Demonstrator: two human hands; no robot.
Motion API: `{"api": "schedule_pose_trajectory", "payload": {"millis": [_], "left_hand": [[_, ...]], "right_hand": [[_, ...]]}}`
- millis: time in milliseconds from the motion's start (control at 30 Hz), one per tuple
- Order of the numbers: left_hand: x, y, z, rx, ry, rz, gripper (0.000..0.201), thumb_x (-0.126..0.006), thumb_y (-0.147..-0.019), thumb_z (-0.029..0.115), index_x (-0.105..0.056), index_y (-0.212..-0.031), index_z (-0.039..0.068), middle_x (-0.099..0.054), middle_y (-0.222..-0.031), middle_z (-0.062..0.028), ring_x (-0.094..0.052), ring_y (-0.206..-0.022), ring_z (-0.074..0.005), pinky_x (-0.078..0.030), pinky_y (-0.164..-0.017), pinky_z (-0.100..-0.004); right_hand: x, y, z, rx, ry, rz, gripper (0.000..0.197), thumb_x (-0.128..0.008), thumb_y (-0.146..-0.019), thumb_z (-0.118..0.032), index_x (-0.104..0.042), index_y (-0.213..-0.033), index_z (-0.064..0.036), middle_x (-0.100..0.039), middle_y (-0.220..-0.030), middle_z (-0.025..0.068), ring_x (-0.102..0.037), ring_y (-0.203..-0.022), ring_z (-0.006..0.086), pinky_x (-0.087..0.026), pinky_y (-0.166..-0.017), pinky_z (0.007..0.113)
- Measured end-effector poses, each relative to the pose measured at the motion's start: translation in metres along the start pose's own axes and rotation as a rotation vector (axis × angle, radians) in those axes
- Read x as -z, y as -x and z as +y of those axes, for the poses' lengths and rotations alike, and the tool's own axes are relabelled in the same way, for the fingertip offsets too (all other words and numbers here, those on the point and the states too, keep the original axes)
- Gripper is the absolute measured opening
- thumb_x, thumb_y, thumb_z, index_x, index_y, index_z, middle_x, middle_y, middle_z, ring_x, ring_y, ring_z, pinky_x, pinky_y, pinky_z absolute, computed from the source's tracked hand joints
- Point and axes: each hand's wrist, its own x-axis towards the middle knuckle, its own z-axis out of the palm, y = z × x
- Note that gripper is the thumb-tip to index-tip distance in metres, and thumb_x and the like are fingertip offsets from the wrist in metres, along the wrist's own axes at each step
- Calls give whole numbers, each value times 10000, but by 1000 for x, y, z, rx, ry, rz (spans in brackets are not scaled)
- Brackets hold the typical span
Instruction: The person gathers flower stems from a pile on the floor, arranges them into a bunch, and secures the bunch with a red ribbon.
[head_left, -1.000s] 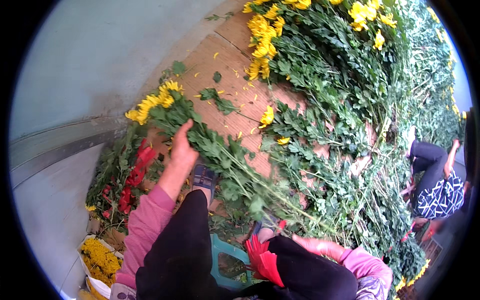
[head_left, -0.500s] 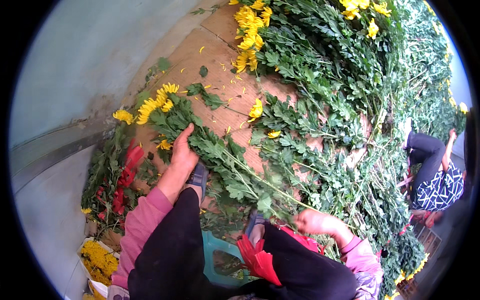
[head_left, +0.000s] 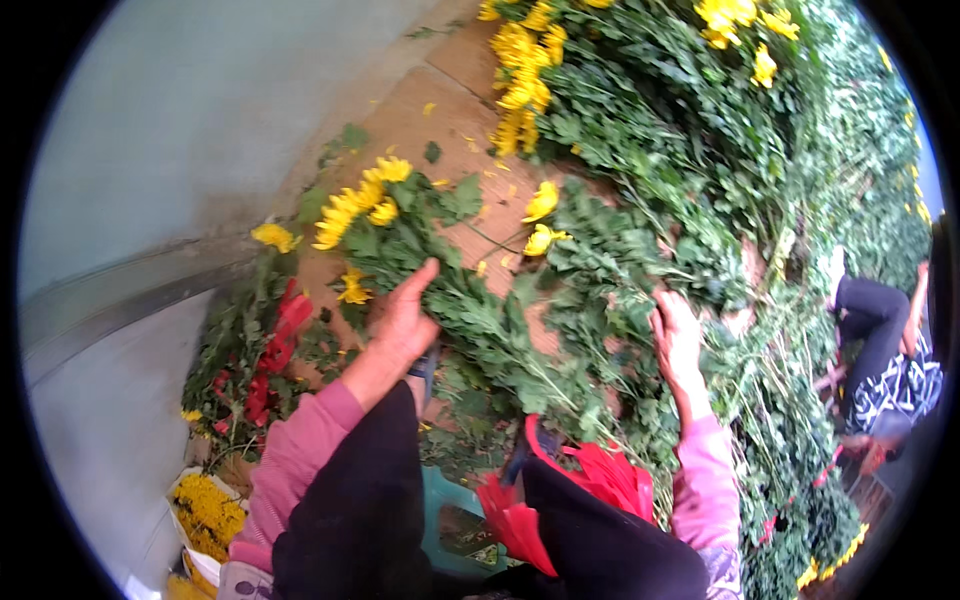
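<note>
My left hand [head_left: 406, 318] grips the leafy stems of a bunch of yellow flowers [head_left: 372, 199] lying on the brown paved ground [head_left: 420, 120]. My right hand [head_left: 678, 338] reaches out to the right, fingers spread, into a loose heap of green stems [head_left: 640, 260] with two yellow blooms [head_left: 541, 218] at its top; whether it grips a stem is hidden by leaves. Both arms wear pink sleeves.
A large pile of yellow flowers and green foliage [head_left: 700, 110] fills the upper right. Red flowers [head_left: 275, 345] lie at the left by a grey wall [head_left: 180, 130]. A red bag [head_left: 590, 480] and a teal stool [head_left: 455, 510] sit between my knees. Another person [head_left: 885, 350] crouches at the right.
My right hand has risen from my knee and stretched out into the green stems on the right. My left hand keeps its hold on the yellow bunch.
</note>
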Motion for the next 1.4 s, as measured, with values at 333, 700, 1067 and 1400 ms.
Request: {"api": "schedule_pose_trajectory", "payload": {"millis": [333,700,1067,1400], "left_hand": [[-12,2,-8,40,-31,-80,397,-663,-934,277,-585,-1259,61,-625,-1253,-55,-593,-1128,-210,-476,-997,-401],[-14,3,-13,-79,-76,-120,456,-696,-901,344,-550,-1245,81,-637,-1166,-60,-616,-1062,-223,-501,-970,-407],[-22,4,-3,58,-43,-120,258,-676,-871,137,-596,-1098,43,-674,-996,-91,-672,-905,-255,-565,-844,-423],[-11,4,-6,40,-24,-150,386,-679,-887,171,-558,-1228,38,-654,-1139,-102,-642,-1037,-262,-521,-948,-428]], "right_hand": [[3,-39,-173,60,-206,-223,303,-646,-881,-143,-639,-1182,-110,-635,-688,186,-648,-620,369,-525,-576,470],[-24,-20,-210,277,-51,-330,433,-578,-878,-105,-504,-1303,-57,-644,-724,158,-647,-613,347,-498,-541,467],[-16,-74,15,130,394,63,364,-726,-778,-153,-606,-1095,-21,-523,-1273,135,-476,-1202,343,-376,-1014,481],[25,-72,-133,263,-75,49,155,-599,-866,-62,-574,-1018,-69,-634,-729,136,-634,-598,324,-497,-530,458]]}}
